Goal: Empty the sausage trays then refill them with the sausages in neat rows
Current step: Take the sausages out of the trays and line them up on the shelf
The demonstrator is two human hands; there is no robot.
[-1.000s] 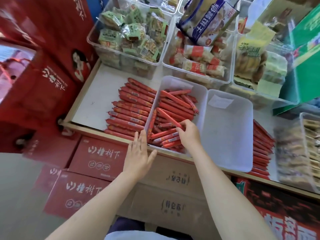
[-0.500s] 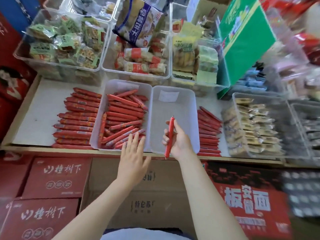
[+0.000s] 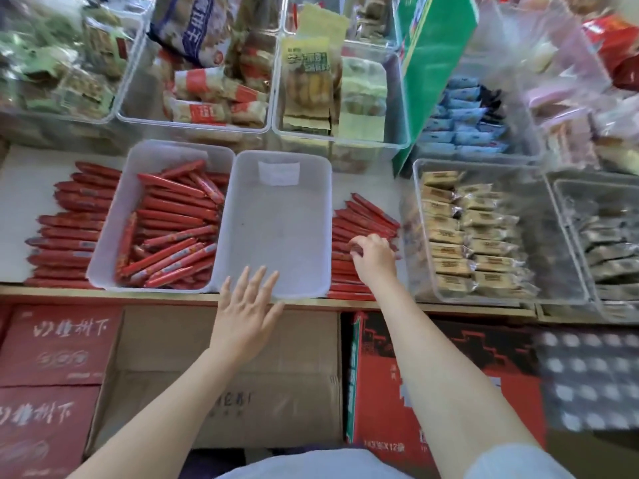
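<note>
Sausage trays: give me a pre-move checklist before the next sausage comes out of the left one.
1. Right tray emptied: ok, only a paper label inside.
2. Left tray emptied: not ok, sausages remain in a jumble.
3. Right hand free: cannot tell, fingers curled on the right sausage pile.
4. Left hand free: ok, open at the right tray's near rim.
5. Left sausage pile clear of the trays: ok.

Bright, even light; soft shadows. Motion blur throughout, worst at edges. Wide-angle bending at borders.
</note>
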